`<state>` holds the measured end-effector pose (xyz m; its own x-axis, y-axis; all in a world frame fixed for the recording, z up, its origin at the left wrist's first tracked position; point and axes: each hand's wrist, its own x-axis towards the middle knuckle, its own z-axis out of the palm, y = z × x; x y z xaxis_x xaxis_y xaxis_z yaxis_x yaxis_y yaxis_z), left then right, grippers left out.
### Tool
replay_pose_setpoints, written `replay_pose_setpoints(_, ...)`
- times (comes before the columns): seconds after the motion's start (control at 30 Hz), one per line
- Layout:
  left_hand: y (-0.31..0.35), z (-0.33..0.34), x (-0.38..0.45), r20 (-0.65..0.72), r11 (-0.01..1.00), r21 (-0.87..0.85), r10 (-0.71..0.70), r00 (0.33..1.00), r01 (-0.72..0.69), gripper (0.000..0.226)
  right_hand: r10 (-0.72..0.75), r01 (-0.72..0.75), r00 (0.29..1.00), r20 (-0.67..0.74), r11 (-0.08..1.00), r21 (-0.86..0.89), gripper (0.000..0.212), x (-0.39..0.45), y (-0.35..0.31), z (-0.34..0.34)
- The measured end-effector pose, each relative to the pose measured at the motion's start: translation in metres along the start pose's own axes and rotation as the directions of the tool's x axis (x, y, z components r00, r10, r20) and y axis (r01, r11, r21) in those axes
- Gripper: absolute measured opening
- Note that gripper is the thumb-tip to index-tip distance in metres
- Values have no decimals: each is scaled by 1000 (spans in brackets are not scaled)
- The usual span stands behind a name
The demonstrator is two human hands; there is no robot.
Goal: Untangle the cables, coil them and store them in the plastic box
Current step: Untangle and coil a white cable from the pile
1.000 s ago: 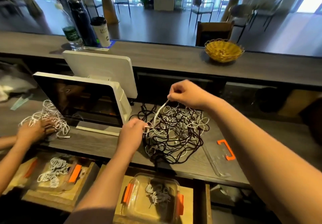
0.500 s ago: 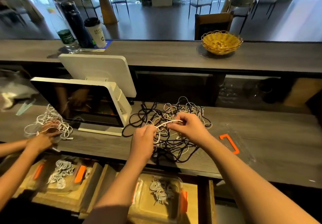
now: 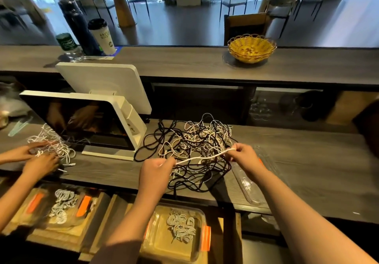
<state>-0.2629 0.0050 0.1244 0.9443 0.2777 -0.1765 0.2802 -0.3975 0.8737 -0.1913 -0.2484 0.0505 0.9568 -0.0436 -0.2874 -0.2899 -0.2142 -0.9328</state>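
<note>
Head view: left hand point(image 3: 156, 170) and right hand point(image 3: 244, 155) both pinch one white cable point(image 3: 202, 158) taut; yanking could tighten the tangle point(image 3: 192, 148), dragging it off the worktop point(image 3: 307, 161).

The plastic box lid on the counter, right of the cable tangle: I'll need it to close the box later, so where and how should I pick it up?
Probably grip the plastic box lid by its near short edge, coming from the front. It lies flat and clear, partly under the right hand; the cable tangle crowds its left side.
</note>
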Motion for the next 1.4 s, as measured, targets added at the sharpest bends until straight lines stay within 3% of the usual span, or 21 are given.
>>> replay_pose_setpoints(0.13, -2, 2, 4, 87, 993, 118, -25, 996, 15, 39, -83, 82, 997, 2, 982, 172, 20, 0, -29, -14)
replay_pose_setpoints(0.23, -1, 2, 8, 66, 983, 178, -52, 996, 40, 39, -181, 184, 983, -31, 965, 186, 32, -1, -55, -21)
replay_pose_setpoints(0.33, 4, 1, 12, 42, 961, 277, -38, 998, 24, 31, -293, 294, 956, -18, 954, 58, 32, -11, -86, -23)
replay_pose_setpoints(0.47, 17, 2, 11, 102, 903, 422, 47, 994, -86, 12, -390, 407, 912, 125, 896, -179, 32, -27, -113, -10)
replay_pose_setpoints(0.63, 37, 5, 12, 231, 954, 213, 160, 960, -210, 30, -362, 520, 847, 390, 720, -460, 36, -38, -119, 20)
replay_pose_setpoints(0.77, 40, 1, 11, 308, 973, 79, 184, 934, -217, 47, -370, 566, 820, 437, 635, -526, 30, -43, -114, 38)
replay_pose_setpoints(0.83, 35, -2, 17, 290, 970, 90, 191, 938, -226, 34, -380, 561, 823, 422, 661, -499, 29, -41, -113, 41)
replay_pose_setpoints(1.03, 26, -2, 21, 226, 973, 0, 223, 948, -229, 39, -302, 466, 874, 380, 742, -482, 4, -24, -100, 56)
replay_pose_setpoints(1.2, 32, -7, 28, 40, 968, -86, 238, 970, -234, 40, -91, 223, 961, 262, 815, -534, 12, 22, -43, 59)
replay_pose_setpoints(1.3, 35, -8, 29, 16, 963, -120, 244, 970, -240, 41, -9, 69, 989, 148, 911, -406, 15, 39, -10, 53)
replay_pose_setpoints(1.4, 35, -9, 31, -7, 952, -184, 246, 969, -243, 43, -11, 40, 995, 95, 951, -307, 17, 47, -5, 51)
